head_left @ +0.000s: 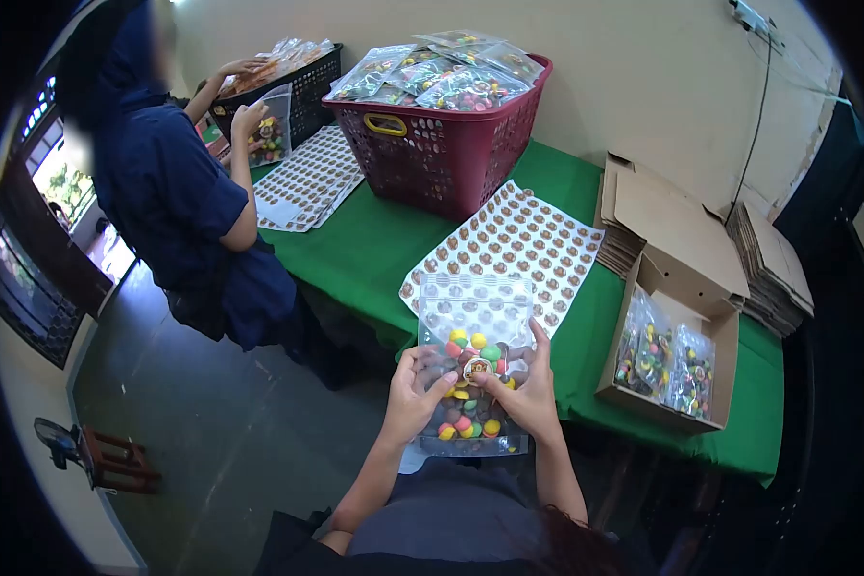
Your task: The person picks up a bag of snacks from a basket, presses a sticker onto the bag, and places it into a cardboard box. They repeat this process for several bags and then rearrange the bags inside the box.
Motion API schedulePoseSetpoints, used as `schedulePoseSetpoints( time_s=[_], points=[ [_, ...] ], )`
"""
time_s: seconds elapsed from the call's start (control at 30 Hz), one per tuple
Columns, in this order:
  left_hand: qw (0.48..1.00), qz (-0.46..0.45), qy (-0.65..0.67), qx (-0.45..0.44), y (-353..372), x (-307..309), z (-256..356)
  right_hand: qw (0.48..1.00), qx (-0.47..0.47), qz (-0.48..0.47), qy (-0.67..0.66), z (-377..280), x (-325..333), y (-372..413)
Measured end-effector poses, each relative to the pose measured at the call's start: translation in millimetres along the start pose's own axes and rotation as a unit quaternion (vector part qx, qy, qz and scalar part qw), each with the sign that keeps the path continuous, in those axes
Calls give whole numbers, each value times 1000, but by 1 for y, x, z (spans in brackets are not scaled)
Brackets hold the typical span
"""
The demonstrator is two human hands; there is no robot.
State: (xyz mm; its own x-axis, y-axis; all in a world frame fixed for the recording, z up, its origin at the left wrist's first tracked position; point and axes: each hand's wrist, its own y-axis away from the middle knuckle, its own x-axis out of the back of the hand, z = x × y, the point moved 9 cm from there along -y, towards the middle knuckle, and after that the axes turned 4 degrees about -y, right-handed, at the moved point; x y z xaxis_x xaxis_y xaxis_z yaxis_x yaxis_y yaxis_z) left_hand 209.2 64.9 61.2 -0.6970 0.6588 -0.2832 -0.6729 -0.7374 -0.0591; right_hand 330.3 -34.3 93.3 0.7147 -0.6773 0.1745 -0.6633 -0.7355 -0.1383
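A clear zip pouch of colourful round candies (pixel 466 422) is held upright in front of my body. My left hand (pixel 414 396) grips its left side, fingers behind and thumb on the front. On the other side, my right hand (pixel 528 392) clasps the pouch in the same way. Both thumbs press near a small round sticker (pixel 477 368) on the front of the pouch. Just beyond lies a sheet of round brown stickers (pixel 518 240) on the green-covered table (pixel 355 264); the pouch's top overlaps it in view.
A maroon basket (pixel 422 158) is heaped with filled pouches. At right, an open cardboard box (pixel 677 411) holds several pouches, beside folded cardboard (pixel 677 211). A person in dark blue (pixel 163 182) holds another pouch (pixel 270 134) at left, near more sticker sheets (pixel 307 178) and a black basket (pixel 312 96).
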Motion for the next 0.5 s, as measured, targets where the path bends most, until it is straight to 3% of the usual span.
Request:
schedulePoseSetpoints(
  time_s=[0.03,0.07,0.13,0.23,0.3,0.37,0.43,0.5],
  points=[
    [999,2,-22,-23,4,-1,5,996,-27,4,-81,2,0,6],
    [999,-4,-25,-27,10,-1,10,999,26,4,-47,0,-2,9],
    [965,-24,-259,-16,23,-1,19,998,27,6,-59,6,-5,18],
    [959,8,-281,-35,38,18,20,993,-2,8,-118,-8,-13,35],
    [957,16,-276,-88,53,19,33,998,64,-21,-12,-15,-25,48],
    [936,70,-330,-100,73,32,39,997,49,-47,-42,-7,-38,62],
    [927,77,-356,-87,90,37,35,997,-3,-65,-40,-9,-43,78],
    [944,70,-321,-32,100,44,16,997,7,-58,-47,-3,-42,92]
  ],
)
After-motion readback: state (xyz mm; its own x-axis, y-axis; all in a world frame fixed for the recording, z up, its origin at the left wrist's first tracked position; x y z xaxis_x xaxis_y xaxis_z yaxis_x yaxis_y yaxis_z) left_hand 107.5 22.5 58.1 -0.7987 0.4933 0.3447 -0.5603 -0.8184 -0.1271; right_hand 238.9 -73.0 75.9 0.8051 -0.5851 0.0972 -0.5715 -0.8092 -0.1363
